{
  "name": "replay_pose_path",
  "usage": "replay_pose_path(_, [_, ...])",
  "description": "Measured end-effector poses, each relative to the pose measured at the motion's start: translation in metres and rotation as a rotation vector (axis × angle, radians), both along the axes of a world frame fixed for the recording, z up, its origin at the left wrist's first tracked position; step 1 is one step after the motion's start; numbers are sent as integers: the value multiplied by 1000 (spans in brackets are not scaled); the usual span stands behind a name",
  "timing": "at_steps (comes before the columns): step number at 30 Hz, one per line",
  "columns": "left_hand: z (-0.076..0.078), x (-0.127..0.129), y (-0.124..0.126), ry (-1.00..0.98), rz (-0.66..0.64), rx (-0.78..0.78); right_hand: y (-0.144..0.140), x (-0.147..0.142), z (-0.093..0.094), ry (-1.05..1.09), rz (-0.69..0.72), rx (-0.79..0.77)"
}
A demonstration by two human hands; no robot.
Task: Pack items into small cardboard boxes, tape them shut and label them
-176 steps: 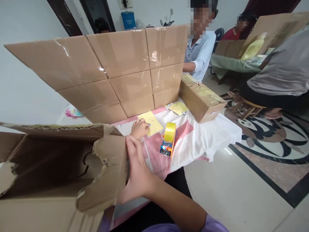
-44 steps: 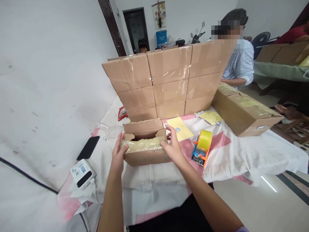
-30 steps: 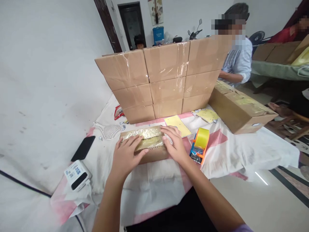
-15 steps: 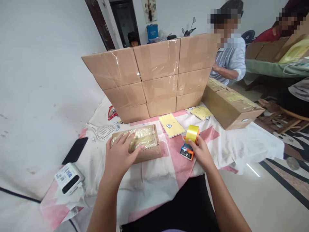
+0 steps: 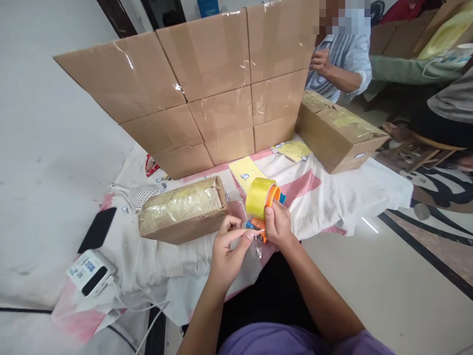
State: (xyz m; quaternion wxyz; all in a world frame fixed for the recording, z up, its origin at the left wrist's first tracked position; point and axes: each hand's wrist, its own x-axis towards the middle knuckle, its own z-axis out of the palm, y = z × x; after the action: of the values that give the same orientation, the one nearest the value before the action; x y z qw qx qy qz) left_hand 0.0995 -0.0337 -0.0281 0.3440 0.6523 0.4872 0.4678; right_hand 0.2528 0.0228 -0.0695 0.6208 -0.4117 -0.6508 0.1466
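In my right hand (image 5: 278, 223) is an orange and blue tape dispenser (image 5: 274, 195) carrying a roll of yellow packing tape (image 5: 259, 197). My left hand (image 5: 229, 254) is beside the dispenser's lower end, thumb and index finger pinched on the loose end of the clear tape (image 5: 258, 246). To the left of both hands a small cardboard box (image 5: 181, 209) lies on the cloth, with shiny tape across its top. Neither hand touches this box.
Joined cardboard boxes (image 5: 218, 74) form a tall wall behind. A long taped box (image 5: 342, 133) is at right, near a person (image 5: 345, 64). Yellow paper cutouts (image 5: 244, 172), a white slotted scoop (image 5: 142, 195), a black phone (image 5: 97, 230) and a white device (image 5: 90, 273) lie on the cloth.
My left hand has left the small box and come to the dispenser, pinching the tape. My right hand has lifted the dispenser and brought it closer. The view has tilted down.
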Motion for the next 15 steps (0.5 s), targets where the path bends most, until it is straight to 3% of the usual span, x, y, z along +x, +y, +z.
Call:
replay_pose_path(4, [7, 3, -10, -51, -98, -213, 17, 9, -2, 125, -217, -33])
replay_pose_path(6, [4, 4, -15, -88, -127, -346, 27, 14, 3, 278, -252, -97])
replay_pose_path(10, [-9, 4, -17, -130, -148, -490, 42, 16, 14, 549, -104, -236])
replay_pose_path(15, [-25, 4, -10, -160, -116, -550, 34, 11, 22, 681, 38, -281])
